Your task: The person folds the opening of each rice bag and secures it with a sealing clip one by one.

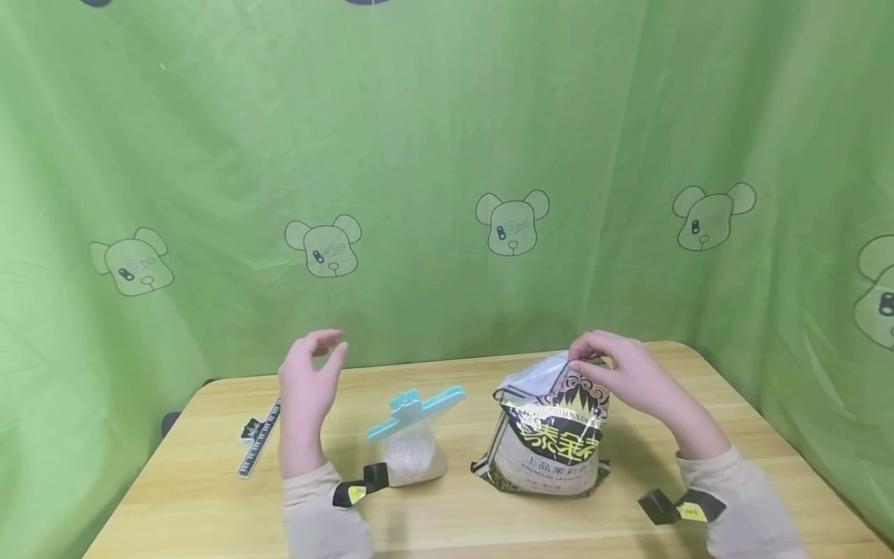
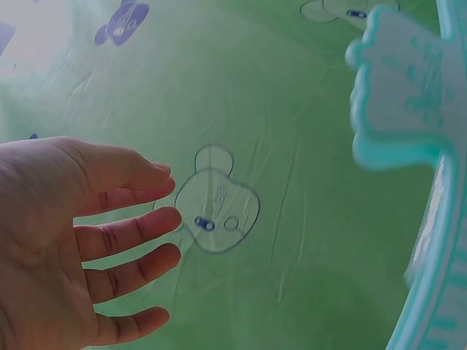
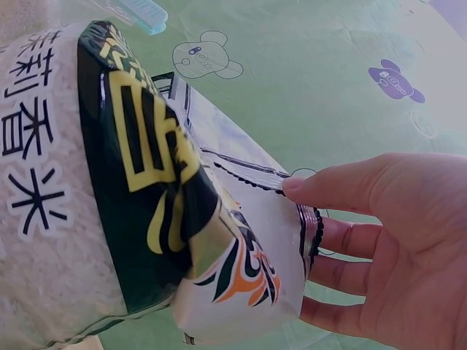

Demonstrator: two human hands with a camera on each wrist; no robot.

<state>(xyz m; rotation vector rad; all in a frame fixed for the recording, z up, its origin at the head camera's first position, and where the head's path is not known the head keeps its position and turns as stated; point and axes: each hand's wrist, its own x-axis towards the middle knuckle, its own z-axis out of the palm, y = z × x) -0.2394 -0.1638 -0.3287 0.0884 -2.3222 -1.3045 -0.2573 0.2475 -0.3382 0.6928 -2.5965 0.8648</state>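
A printed bag of rice (image 1: 552,442) stands on the table, its top folded over toward the left. My right hand (image 1: 621,369) pinches the upper right edge of that bag between thumb and fingers, as the right wrist view shows at the bag's serrated edge (image 3: 248,175). My left hand (image 1: 310,388) is raised, its fingers loosely bent with nothing between them. To its right sits a small clear bag of white grains (image 1: 415,458), closed at the top by a turquoise bag clip (image 1: 419,411). In the left wrist view the clip (image 2: 401,87) is apart from the fingers.
A black-and-white clip (image 1: 258,439) with a long striped bar lies on the left of the wooden table (image 1: 475,536). A green curtain (image 1: 419,155) with bear-head prints hangs behind the table and along both sides.
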